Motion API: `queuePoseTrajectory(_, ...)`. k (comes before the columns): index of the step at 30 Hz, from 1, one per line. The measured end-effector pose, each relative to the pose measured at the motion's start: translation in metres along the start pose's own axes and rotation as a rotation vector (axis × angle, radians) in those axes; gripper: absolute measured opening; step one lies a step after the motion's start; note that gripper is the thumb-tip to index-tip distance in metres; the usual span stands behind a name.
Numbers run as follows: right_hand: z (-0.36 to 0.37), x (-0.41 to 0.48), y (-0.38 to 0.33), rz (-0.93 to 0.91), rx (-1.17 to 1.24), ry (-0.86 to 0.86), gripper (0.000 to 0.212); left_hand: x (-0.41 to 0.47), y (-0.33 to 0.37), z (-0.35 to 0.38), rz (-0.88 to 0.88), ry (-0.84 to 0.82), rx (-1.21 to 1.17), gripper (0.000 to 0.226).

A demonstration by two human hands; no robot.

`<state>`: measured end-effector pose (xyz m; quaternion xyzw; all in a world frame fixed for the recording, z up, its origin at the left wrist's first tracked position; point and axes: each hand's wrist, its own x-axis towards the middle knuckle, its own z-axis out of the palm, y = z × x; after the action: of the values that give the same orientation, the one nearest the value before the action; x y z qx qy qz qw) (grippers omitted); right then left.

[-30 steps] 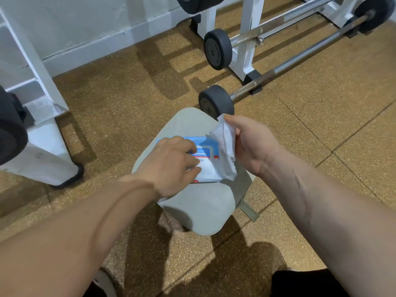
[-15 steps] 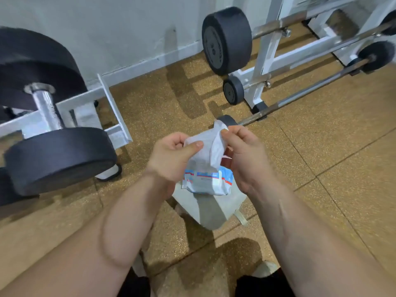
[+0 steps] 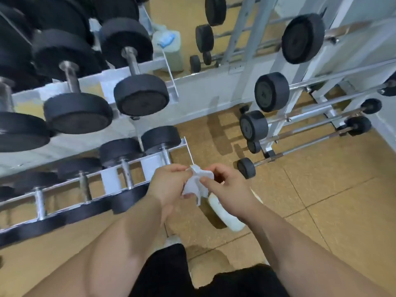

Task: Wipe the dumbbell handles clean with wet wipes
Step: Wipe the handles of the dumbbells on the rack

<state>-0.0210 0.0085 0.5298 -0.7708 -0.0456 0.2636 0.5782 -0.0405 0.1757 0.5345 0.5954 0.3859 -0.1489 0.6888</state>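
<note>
A crumpled white wet wipe (image 3: 196, 183) hangs between both hands at the centre of the head view. My left hand (image 3: 169, 185) pinches its left edge and my right hand (image 3: 227, 187) pinches its right edge. Black dumbbells with chrome handles lie on a white two-tier rack (image 3: 109, 179) to the left. The nearest lower-tier dumbbell handle (image 3: 126, 174) is just left of my left hand, not touched. A large upper-tier dumbbell (image 3: 139, 93) sits above it. The wipe pack is not clearly visible.
A white rounded object (image 3: 225, 213) lies on the tan floor under my right wrist. Barbells rest on a white stand (image 3: 285, 116) at the right, one barbell (image 3: 300, 151) low near the floor. A mirror fills the wall behind. My legs and shoe are below.
The wipe has come free of the blue and white pack, which no longer hangs from it. The view has swung up and left, bringing the dumbbell rack beside my hands.
</note>
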Motion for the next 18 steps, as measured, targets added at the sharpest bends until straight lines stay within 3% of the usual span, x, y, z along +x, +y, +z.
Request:
queuePoseTrajectory(4, 0.041, 0.009, -0.061, -0.091, -0.164, 0.046, 0.042, -0.036, 0.069, -0.047, -0.01, -0.171, -0.212, 0.021)
queuePoseTrajectory(9, 0.051, 0.048, -0.108, -0.174, -0.184, 0.193, 0.015, -0.03, 0.126, -0.075, 0.02, -0.263, -0.15, 0.031)
queuePoseTrajectory(13, 0.038, 0.099, -0.129, -0.212, -0.119, 0.152, 0.018, -0.006, 0.157, -0.085, 0.095, -0.172, -0.023, 0.028)
queuePoseTrajectory(18, 0.025, 0.188, -0.141, -0.148, -0.078, 0.141, 0.014, 0.052, 0.195, -0.1, 0.156, 0.094, 0.163, 0.017)
